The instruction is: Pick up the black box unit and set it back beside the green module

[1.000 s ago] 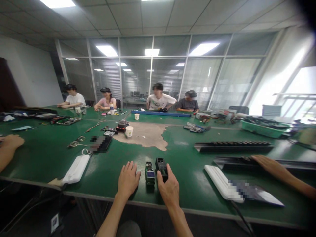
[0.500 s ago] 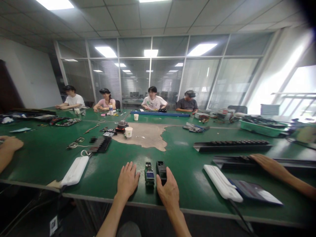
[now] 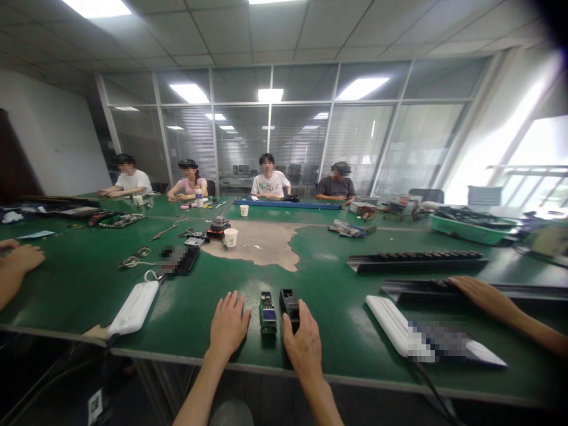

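Observation:
My left hand (image 3: 229, 324) lies palm down on the green tabletop (image 3: 186, 307), fingers stretched out and holding nothing. Just right of it is a small green circuit board assembly (image 3: 268, 315) with a blue-violet part on top; neither hand touches it. Beside the board lies a narrow black plastic housing (image 3: 289, 300) with an opening at its far end. My right hand (image 3: 304, 340) curls round the housing's near end, thumb on the left and fingers along the right, covering part of it.
White power bank-like blocks lie on the left (image 3: 135, 307) and right (image 3: 393, 325). Black rails (image 3: 417, 262) are at the right, with another person's hand (image 3: 477, 290) on the nearer one. Paper cups (image 3: 231, 238) stand ahead. Another person's hands (image 3: 22, 260) show at far left. Several people sit opposite.
My hands, the board and the housing stay in place. Across the table, the middle person in the white shirt has shifted slightly left and sits more upright.

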`<state>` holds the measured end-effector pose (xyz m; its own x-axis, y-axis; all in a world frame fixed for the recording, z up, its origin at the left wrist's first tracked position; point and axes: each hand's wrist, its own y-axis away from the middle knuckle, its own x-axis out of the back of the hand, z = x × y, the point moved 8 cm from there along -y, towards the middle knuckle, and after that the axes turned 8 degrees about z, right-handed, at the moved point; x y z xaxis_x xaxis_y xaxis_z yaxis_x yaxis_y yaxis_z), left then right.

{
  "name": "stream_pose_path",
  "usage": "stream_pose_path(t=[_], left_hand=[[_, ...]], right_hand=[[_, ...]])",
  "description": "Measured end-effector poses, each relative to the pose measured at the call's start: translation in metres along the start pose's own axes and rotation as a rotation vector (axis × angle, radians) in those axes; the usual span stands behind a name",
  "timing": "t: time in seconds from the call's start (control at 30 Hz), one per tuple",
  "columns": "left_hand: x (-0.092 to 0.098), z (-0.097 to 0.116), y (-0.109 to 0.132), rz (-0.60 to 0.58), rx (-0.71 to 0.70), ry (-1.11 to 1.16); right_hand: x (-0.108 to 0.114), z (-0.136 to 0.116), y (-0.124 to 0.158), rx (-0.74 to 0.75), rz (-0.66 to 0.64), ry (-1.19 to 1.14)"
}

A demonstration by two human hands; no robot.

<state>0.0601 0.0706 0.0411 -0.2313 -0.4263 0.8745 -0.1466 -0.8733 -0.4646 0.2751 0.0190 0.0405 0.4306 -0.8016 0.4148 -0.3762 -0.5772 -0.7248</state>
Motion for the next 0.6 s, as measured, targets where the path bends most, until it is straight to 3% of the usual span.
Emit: stream_pose_path(t=[0.4, 0.6], left_hand=[[-0.001, -0.0006, 0.0008, 0.016, 0.0, 0.006], [-0.0006, -0.0011, 0.0008, 0.015, 0.004, 0.009]], right_hand=[[0.0002, -0.0016, -0.0002, -0.056, -0.096, 0.045], [0.0087, -0.0065, -0.0086, -0.157, -0.103, -0.007]])
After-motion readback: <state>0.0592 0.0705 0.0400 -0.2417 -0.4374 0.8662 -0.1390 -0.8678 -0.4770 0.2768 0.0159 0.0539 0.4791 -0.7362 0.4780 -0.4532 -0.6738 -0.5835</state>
